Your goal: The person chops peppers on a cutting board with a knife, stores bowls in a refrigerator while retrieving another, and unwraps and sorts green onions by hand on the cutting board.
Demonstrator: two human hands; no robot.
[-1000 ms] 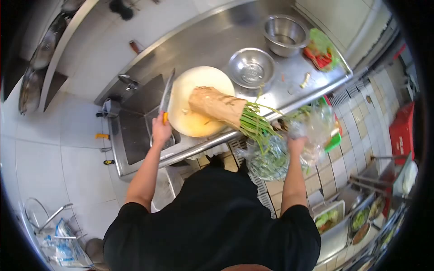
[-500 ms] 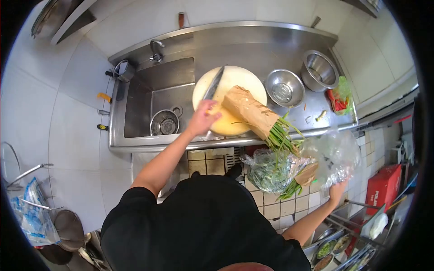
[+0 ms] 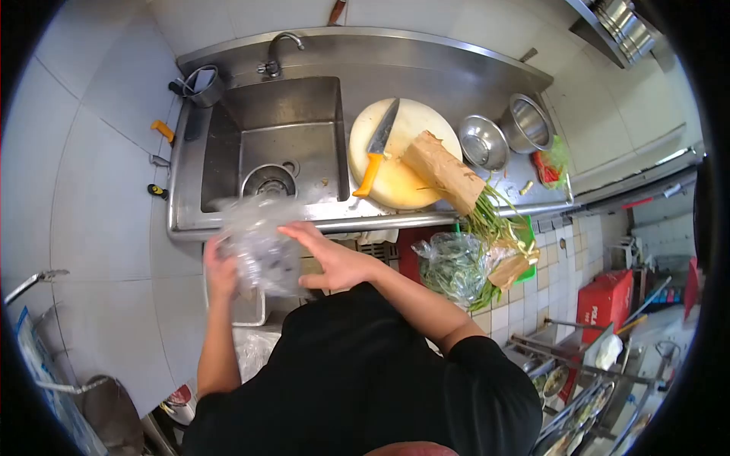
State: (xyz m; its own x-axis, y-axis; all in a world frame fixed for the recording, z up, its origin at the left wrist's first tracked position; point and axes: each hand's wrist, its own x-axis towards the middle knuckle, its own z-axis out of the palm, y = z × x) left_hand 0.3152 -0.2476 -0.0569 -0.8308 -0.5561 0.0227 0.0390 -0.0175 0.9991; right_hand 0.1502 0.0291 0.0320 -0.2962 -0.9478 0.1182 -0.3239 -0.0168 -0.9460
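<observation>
A clear plastic bag (image 3: 268,247), smeared by motion, is crumpled between my hands at the front of the sink. My left hand (image 3: 220,272) grips its left side, fingers partly blurred. At the bag's right edge, my right hand (image 3: 334,258) has thumb and fingers spread apart. On the round cutting board (image 3: 407,186) lies a knife (image 3: 382,137) with an orange handle, beside a brown paper wrap (image 3: 445,171). Green stalks (image 3: 490,216) stick out of the wrap over the counter edge. Below them sits a plastic-wrapped bundle of greens (image 3: 452,266).
The sink basin (image 3: 293,140) holds a metal strainer (image 3: 268,182). Two steel bowls, one a shallow bowl (image 3: 484,143), stand right of the board, near a bag of red peppers (image 3: 549,167). A red box (image 3: 604,304) and a metal rack (image 3: 578,380) stand at right.
My right hand has swung from the far right to the sink front, bringing the plastic bag along. My left hand has left the knife on the board and moved left to the bag.
</observation>
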